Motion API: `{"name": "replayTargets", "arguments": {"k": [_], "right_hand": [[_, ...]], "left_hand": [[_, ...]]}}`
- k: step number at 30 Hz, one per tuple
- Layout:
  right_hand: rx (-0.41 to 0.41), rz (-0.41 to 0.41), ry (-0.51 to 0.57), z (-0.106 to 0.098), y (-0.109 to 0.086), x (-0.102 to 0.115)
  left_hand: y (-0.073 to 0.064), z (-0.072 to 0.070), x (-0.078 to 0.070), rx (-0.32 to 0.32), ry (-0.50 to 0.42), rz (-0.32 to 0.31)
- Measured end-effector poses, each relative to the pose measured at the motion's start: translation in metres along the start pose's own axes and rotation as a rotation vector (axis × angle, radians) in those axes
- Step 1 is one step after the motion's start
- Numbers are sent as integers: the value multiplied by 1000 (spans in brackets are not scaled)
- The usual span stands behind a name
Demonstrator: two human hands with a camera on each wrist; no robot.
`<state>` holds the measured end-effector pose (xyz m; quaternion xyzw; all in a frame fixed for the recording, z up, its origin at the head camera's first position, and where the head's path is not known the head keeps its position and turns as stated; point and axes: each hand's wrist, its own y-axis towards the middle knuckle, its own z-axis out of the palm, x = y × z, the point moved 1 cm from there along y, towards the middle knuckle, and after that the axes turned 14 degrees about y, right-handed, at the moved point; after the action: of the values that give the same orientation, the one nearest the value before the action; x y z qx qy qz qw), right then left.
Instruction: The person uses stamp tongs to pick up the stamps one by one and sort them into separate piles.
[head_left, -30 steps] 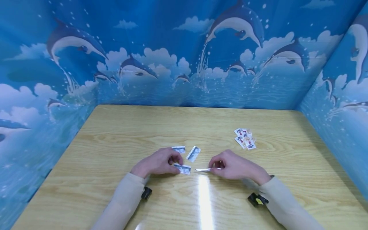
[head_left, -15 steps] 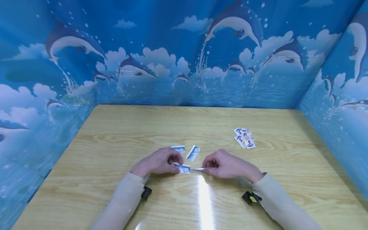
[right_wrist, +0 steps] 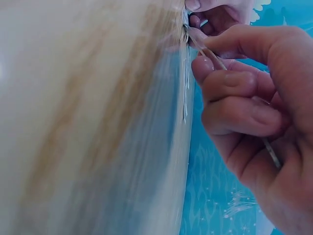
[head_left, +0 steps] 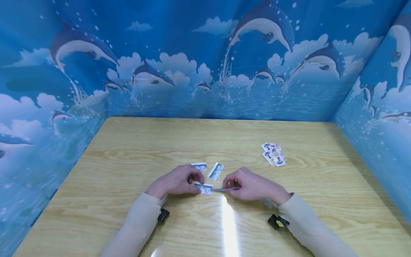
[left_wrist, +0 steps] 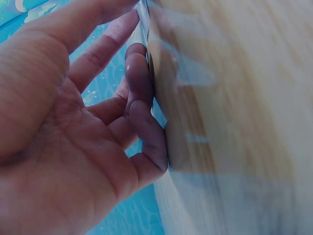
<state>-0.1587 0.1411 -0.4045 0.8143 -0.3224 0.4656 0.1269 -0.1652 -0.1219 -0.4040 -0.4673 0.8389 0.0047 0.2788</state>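
My left hand holds a small printed card at its left end, thumb on the near side and forefinger at the far side. The card is white-edged with a dark band; whether it is a sticker I cannot tell. In the left wrist view the other fingers curl against the table. Between thumb and fingers my right hand grips slim metal tweezers, their tip at the card's right edge. The right wrist view shows the tweezers pointing toward the left hand; the palm partly hides them.
Two similar cards, one flat card beyond the left fingers and one slanted card, lie on the wooden table. Farther right is a cluster of cartoon-printed cards. A dolphin-patterned curtain encloses the table's back and sides.
My right hand has moved left with the tweezers, bringing their tip from a gap away to the card's right edge. The left hand and its card have stayed in place.
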Motion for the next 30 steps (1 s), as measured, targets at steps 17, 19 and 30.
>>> {"name": "replayTargets", "arguments": {"k": [17, 19, 30], "right_hand": [[-32, -6, 18, -5, -8, -3], [-37, -7, 15, -5, -8, -3], [-51, 29, 32, -9, -11, -4]], "left_hand": [[0, 1, 0, -2, 11, -10], [0, 1, 0, -3, 10, -11], [0, 0, 0, -3, 15, -7]]}}
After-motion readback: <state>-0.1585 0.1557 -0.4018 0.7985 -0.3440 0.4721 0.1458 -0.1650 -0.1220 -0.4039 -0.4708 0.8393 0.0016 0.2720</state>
